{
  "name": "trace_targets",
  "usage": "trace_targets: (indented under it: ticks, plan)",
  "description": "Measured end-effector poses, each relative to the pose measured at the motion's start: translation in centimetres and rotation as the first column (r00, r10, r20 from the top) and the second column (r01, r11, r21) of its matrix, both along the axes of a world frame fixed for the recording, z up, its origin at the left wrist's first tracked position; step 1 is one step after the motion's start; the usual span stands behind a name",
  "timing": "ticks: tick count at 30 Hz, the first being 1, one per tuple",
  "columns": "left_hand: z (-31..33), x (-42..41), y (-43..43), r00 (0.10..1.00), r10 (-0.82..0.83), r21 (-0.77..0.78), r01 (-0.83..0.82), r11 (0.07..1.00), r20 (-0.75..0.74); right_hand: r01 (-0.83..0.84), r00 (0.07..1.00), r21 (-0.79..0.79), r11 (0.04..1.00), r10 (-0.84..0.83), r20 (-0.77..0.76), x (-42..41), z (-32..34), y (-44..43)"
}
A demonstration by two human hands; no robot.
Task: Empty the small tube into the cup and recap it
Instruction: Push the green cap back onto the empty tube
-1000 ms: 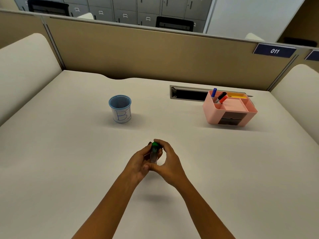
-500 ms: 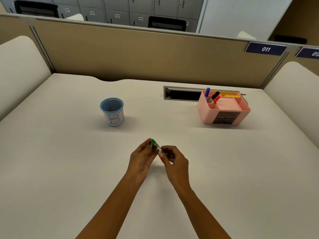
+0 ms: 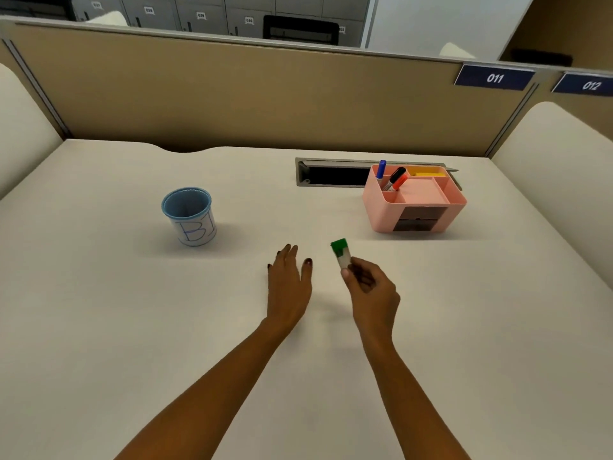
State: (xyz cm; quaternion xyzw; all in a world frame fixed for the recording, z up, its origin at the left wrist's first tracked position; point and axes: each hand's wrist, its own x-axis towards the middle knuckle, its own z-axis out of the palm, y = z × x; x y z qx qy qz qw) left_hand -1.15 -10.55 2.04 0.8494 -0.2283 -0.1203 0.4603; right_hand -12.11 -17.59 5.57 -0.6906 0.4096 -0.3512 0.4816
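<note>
A small clear tube with a green cap (image 3: 341, 254) is pinched at its lower end by the fingertips of my right hand (image 3: 371, 287), cap pointing up and away, above the middle of the desk. My left hand (image 3: 289, 280) hovers flat just to the left of it, fingers spread, holding nothing. The cup (image 3: 189, 215), white with a blue rim and a blue letter drawn on its side, stands upright farther left and back, well apart from both hands.
A pink desk organiser (image 3: 414, 200) with markers stands at the back right, in front of a cable slot (image 3: 328, 172) in the desk. A tan partition (image 3: 232, 94) closes the far edge; cream panels flank both sides.
Both hands held the capped tube together before. My left hand has let go and moved left, and my right hand has carried the tube to the right.
</note>
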Motion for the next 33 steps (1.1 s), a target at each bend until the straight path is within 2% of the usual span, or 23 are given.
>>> trace_targets:
  ticks: [3, 8, 12, 19, 26, 33]
  plan:
    - [-1.7, -0.1, -1.4, 0.966, -0.133, 0.211, 0.086, 0.974, 0.223, 0.058, 0.998, -0.016, 0.998, -0.058, -0.011, -0.2, 0.1, -2.3]
    - [-3.7, -0.3, -1.8, 0.890, -0.264, 0.440, 0.081, 0.894, 0.372, 0.171, 0.985, -0.063, 0.983, -0.170, 0.023, 0.0, 1.1, -6.6]
    - [-4.4, -0.3, -1.8, 0.875, -0.270, 0.471, 0.055, 0.880, 0.403, 0.288, 0.957, -0.136, 0.948, -0.280, 0.074, 0.6, 2.2, -10.9]
    - [-4.6, -0.5, -2.0, 0.869, -0.276, 0.490, 0.046, 0.871, 0.410, 0.476, 0.878, -0.295, 0.829, -0.469, 0.099, 3.4, 4.0, -18.9]
    - [-4.7, -0.4, -2.2, 0.871, -0.282, 0.503, 0.046, 0.863, 0.403, 0.441, 0.860, -0.399, 0.804, -0.505, -0.067, 5.8, 3.6, -24.3]
    - [-4.7, -0.4, -2.1, 0.874, -0.268, 0.489, 0.041, 0.871, 0.405, 0.403, 0.811, -0.490, 0.773, -0.550, -0.200, 6.3, 2.0, -25.6]
